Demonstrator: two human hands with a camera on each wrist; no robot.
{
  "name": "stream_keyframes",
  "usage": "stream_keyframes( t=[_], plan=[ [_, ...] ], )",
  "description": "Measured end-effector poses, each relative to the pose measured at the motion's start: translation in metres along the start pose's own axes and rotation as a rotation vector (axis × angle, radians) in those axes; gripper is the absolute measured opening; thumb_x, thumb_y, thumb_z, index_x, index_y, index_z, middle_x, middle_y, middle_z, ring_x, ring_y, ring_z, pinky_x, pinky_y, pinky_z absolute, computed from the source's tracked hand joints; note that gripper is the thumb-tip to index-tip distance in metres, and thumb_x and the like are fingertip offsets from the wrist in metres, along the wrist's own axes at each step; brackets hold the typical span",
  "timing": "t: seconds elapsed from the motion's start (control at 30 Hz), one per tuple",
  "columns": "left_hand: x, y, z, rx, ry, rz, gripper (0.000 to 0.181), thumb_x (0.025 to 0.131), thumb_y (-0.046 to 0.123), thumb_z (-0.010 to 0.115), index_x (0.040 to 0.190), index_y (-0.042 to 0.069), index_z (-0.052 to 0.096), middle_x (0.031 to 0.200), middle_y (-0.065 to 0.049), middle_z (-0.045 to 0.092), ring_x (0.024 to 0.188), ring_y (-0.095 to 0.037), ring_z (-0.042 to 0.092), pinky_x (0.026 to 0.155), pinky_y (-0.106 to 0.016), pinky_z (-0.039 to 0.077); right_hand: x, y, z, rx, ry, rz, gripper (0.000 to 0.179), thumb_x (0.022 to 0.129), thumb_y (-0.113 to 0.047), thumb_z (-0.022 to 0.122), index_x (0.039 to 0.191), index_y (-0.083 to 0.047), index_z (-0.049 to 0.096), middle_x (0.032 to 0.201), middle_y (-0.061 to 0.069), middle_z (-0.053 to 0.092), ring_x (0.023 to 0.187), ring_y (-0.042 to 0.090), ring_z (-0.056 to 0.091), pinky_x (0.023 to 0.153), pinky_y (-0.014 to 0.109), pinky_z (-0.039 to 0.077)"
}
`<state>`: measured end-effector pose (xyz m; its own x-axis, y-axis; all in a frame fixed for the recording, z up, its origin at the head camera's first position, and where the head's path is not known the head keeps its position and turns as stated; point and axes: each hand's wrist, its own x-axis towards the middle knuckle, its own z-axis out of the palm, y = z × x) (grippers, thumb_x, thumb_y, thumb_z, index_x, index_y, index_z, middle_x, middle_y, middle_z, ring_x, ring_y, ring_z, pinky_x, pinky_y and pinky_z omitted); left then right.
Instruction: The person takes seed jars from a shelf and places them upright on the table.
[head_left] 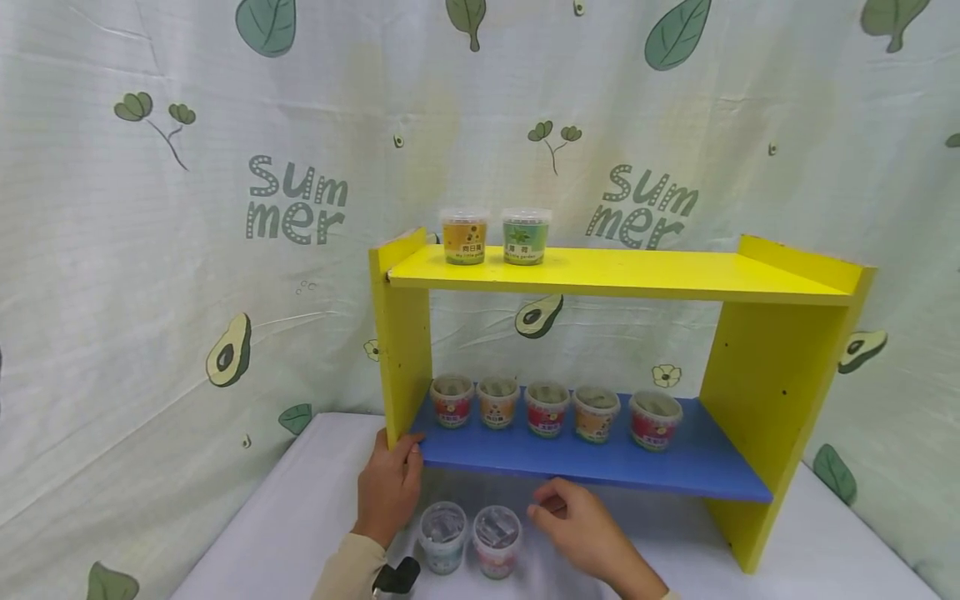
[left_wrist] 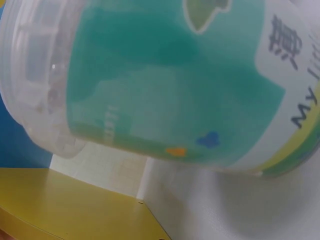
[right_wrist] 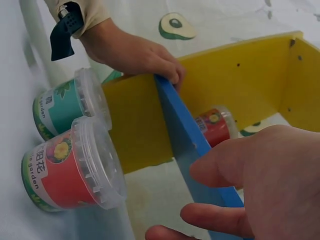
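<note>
The left hand (head_left: 387,490) grips the near left corner of the shelf unit (head_left: 660,273), its fingers curled round the edge where the yellow side panel (head_left: 407,350) meets the blue board (head_left: 540,460). The right hand (head_left: 583,529) holds nothing: its fingers are slightly bent and spread apart, close to the blue board's near edge. Between the hands, a green-labelled cup (head_left: 442,552) and, just right of it, a red-labelled cup (head_left: 497,558) stand upright on the worktop (head_left: 292,508).

From the head we look forward and down at the whole shelf (head_left: 637,271). Our left-wrist view sits very near a green cup (left_wrist: 175,90); our right-wrist view, tipped sideways, faces left and shares that cup with both.
</note>
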<state>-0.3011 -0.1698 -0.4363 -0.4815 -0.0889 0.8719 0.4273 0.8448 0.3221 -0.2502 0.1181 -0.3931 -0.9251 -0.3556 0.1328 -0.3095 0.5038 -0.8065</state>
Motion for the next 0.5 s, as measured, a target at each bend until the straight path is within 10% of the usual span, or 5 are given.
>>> stream_keyframes(
  t=[0.5],
  plan=[
    [-0.001, -0.003, 0.001, 0.005, -0.008, 0.001, 0.019, 0.09, 0.019, 0.053, 0.102, 0.019, 0.068, 0.105, -0.013, 0.053, 0.076, -0.023, 0.059, 0.059, -0.042, 0.05, -0.005, -0.014, -0.012, -0.001, -0.039, -0.012, 0.035, 0.086, -0.04, 0.062, 0.097, -0.008, 0.061, 0.086, -0.001, 0.062, 0.076, 0.015, 0.057, 0.063, 0.032, 0.046]
  ],
)
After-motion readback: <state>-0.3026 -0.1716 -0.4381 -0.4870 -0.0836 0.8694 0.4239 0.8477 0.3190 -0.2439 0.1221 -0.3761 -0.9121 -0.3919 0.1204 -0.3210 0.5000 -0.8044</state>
